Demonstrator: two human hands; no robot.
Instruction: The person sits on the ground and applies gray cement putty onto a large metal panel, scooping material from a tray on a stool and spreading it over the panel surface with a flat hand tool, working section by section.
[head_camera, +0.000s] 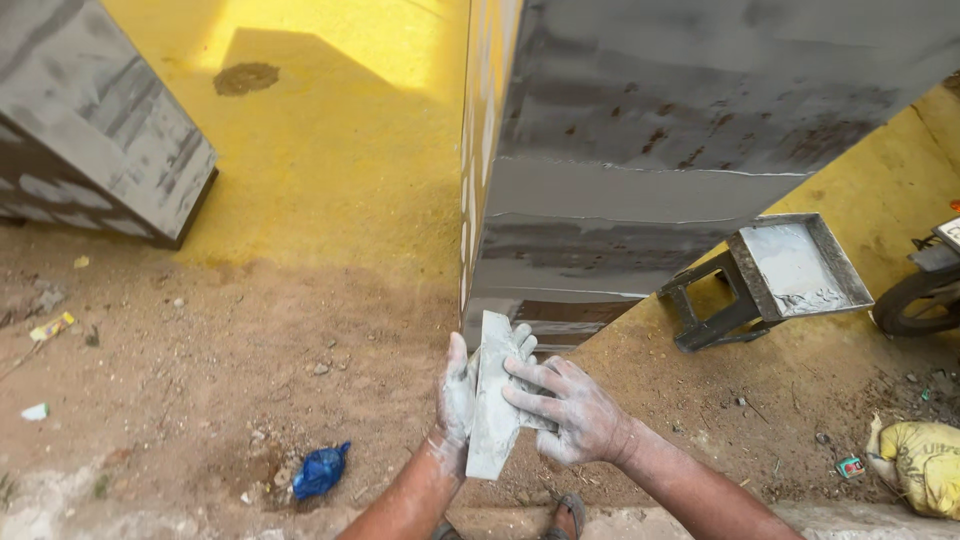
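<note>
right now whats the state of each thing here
left hand: putty-dusted, gripping the blade's edge
right hand: putty-dusted, fingers laid across the blade
putty blade: held in both hands, coated grey
metal cabinet: upright, grey-coated, rust spots showing
tray: on a stool, smeared with putty
blue bag: crumpled on the dirt

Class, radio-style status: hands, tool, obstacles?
Both hands, left hand and right hand, grip putty blade. Grey cabinet directly ahead. Putty tray on stool, right.
</note>
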